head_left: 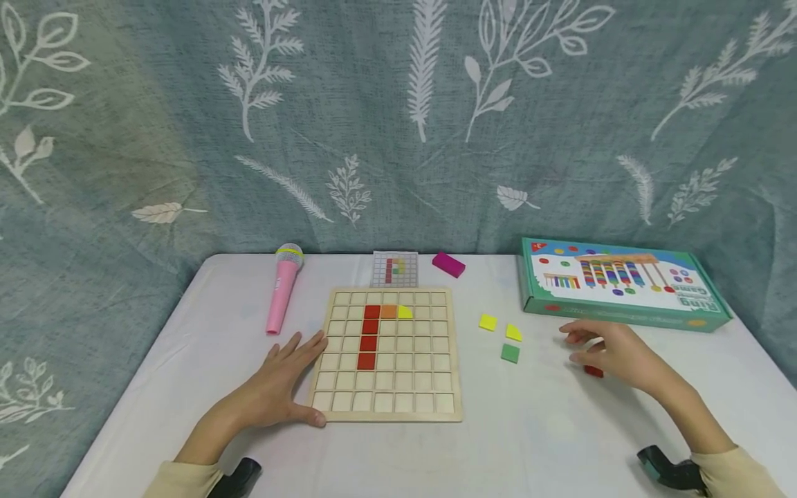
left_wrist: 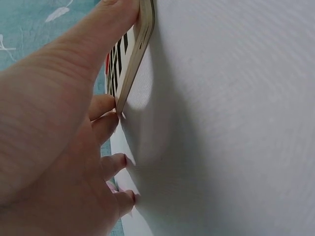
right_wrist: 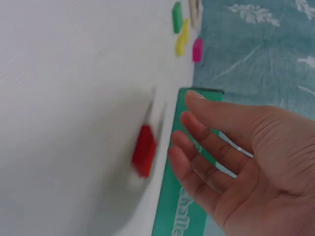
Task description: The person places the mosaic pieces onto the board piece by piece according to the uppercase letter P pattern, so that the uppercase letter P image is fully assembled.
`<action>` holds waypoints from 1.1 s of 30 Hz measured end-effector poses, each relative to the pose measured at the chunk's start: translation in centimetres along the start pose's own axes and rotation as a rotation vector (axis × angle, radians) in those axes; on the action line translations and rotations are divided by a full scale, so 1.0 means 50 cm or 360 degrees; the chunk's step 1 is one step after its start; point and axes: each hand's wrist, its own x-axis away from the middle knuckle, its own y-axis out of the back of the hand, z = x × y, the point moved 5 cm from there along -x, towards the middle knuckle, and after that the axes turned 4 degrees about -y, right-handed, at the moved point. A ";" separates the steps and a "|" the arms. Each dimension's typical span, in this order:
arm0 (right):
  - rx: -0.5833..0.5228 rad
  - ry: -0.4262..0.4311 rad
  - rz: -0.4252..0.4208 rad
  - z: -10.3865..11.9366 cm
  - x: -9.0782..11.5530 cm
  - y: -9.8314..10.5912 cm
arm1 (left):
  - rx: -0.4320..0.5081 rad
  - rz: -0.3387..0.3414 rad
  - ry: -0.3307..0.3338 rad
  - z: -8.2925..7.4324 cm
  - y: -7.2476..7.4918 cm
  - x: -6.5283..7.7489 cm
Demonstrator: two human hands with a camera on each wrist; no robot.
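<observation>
My left hand (head_left: 274, 387) rests against the left edge of a wooden grid board (head_left: 456, 360), its fingers spread and its thumb at the near corner. On the board lie several red tiles (head_left: 369, 344) in a column, with an orange tile (head_left: 389, 312) and a yellow quarter-round tile (head_left: 405, 312) beside the top one. Over at the right, my right hand (head_left: 623, 353) hovers with loosely bent fingers and nothing between them. Close beneath it is a red piece (right_wrist: 144, 151), blurred in the right wrist view and apart from the fingers.
Two yellow tiles, one squarish (head_left: 488, 322) and one rounded (head_left: 513, 333), lie near a green tile (head_left: 510, 353). Behind the board are a pattern card (head_left: 405, 268) and a magenta block (head_left: 448, 265). A pink microphone (head_left: 284, 290) lies left; a green game box (head_left: 623, 283) stands back right.
</observation>
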 end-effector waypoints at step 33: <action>0.0121 -0.0062 0.0069 -0.034 0.019 0.005 | 0.0036 0.0011 0.0014 0.001 0.007 0.002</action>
